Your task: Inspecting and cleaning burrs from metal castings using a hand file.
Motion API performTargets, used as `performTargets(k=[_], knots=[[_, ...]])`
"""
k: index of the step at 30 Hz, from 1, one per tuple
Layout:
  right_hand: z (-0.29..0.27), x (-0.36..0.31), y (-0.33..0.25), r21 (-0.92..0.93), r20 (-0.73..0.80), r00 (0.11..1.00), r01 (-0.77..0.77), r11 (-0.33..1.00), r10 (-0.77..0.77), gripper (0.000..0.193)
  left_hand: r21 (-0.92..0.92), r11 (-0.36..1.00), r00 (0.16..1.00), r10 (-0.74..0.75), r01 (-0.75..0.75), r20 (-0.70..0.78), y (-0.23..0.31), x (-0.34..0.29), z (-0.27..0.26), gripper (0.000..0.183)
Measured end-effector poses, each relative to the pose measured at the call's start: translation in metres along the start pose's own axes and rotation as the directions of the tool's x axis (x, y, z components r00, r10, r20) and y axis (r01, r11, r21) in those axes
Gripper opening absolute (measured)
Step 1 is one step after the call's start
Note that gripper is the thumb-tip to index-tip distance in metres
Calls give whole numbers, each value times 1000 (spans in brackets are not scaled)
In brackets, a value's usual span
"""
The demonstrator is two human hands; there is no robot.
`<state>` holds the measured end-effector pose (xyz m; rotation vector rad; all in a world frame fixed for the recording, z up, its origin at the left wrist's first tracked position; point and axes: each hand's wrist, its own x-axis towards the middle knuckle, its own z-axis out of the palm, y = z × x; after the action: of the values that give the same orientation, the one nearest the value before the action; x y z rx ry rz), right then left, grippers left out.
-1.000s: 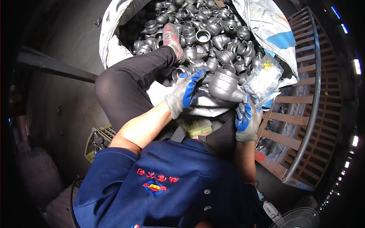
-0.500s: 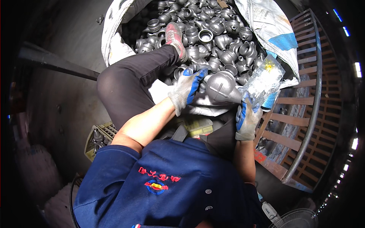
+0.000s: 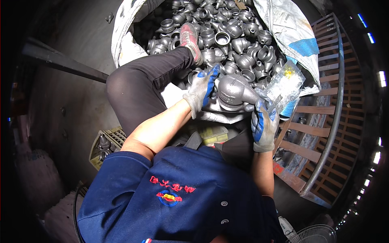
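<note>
Left of the white sack (image 3: 125, 45) and nearer the wearer, a yellow crate (image 3: 96, 163) holds dark metal parts; at the sack's near edge the gloved left hand (image 3: 201, 91) lies alongside the left of a grey casting (image 3: 235, 89), and whether its fingers close on it I cannot tell; the casting is above that near edge, its long axis roughly crosswise, round body to the left, narrow neck pointing right and slightly toward the wearer, collared end facing the wearer; the gloved right hand (image 3: 265, 125) grasps the neck's end; a clear plastic bag (image 3: 285, 85) lies by the sack's near right corner; right of the sack stands a slatted rack (image 3: 315, 109); red characters are embroidered on the navy shirt (image 3: 174, 224), nearer the wearer than the sack; raised marks, too small to read, show on the casting's body.
</note>
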<state>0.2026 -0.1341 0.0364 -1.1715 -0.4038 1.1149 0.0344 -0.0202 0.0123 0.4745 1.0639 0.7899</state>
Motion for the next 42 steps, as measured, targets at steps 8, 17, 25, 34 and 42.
performTargets(k=[8, 17, 25, 34, 42], knots=[[10, 1, -11, -203, 24, 988, 155, 967, -154, 20, 75, 994, 981, -87, 75, 171, -8, 9, -12, 34], [6, 4, -17, -321, 4, 959, 270, 908, -284, 29, -217, 909, 790, -168, 355, 590, -12, -4, 2, 44], [2, -28, -80, -441, 127, 936, 349, 827, -327, 28, 252, 963, 834, -57, -100, 549, -44, -23, 8, 36], [-114, -80, -265, -791, 602, 450, 222, -570, -660, 34, 147, 974, 953, 126, -171, 276, -2, 67, 31, 13], [-293, -15, -251, -917, -301, 518, 75, 393, -801, 17, 924, -79, 916, 126, -374, 382, -18, 142, 11, 67]])
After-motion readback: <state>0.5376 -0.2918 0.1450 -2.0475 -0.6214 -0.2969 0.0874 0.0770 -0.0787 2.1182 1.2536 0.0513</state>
